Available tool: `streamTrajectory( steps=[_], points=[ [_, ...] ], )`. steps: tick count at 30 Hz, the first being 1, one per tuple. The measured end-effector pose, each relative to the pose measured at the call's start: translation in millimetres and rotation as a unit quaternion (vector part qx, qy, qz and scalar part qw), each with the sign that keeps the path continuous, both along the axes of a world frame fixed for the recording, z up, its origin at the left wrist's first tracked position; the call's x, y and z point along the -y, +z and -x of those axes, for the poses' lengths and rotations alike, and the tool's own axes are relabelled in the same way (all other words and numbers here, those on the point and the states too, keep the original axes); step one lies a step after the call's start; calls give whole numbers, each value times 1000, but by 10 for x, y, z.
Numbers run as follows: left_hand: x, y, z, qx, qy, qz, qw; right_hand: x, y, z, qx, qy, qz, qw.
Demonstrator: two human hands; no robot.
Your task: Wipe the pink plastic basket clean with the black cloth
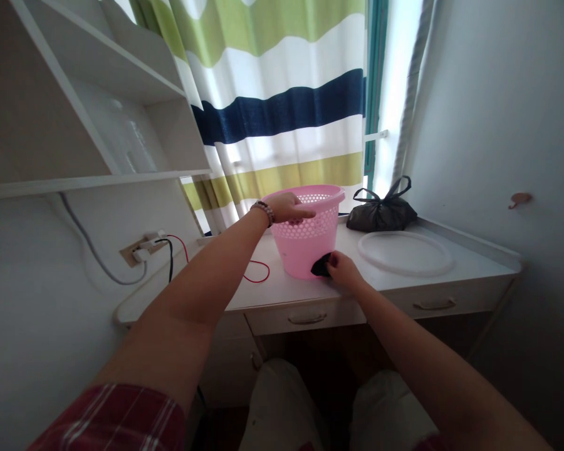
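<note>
A pink plastic basket (305, 250) stands upright on the white desk, its upper wall pierced with rows of holes. My left hand (286, 207) reaches over its near rim and grips it there, the fingers curled and partly hidden. Low at the basket's front right, my right hand (344, 270) pinches a small crumpled black piece (320, 265) between thumb and fingers. Whether that piece is thin plastic or cloth I cannot tell. It lies against or just in front of the basket wall. The inside of the basket is mostly hidden.
Behind the right hand lie a tied black plastic bag (381, 214) and a flat whitish ring-shaped piece (444, 268). A red cord (258, 281) curls left of the basket. Plugs (142, 254) sit in the wall socket. Shelves (122, 178) overhang the left; a striped curtain (282, 119) hangs behind.
</note>
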State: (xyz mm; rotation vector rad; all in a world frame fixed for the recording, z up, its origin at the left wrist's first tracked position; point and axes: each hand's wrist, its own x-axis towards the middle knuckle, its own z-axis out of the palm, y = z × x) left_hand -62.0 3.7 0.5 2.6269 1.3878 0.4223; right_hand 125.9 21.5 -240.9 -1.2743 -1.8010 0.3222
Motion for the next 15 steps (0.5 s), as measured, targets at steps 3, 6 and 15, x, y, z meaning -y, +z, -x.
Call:
streamTrajectory(
  steps=[3,6,15],
  points=[
    [3,-19,3,-1,4,-4,1000,-14,-267,-10,37,8,49,998],
    [2,-24,14,-10,-5,-6,1000,-1,-314,-14,43,5,47,998],
    [-14,290,-138,-148,-16,-18,989,83,-245,-30,59,7,42,997]
  ],
)
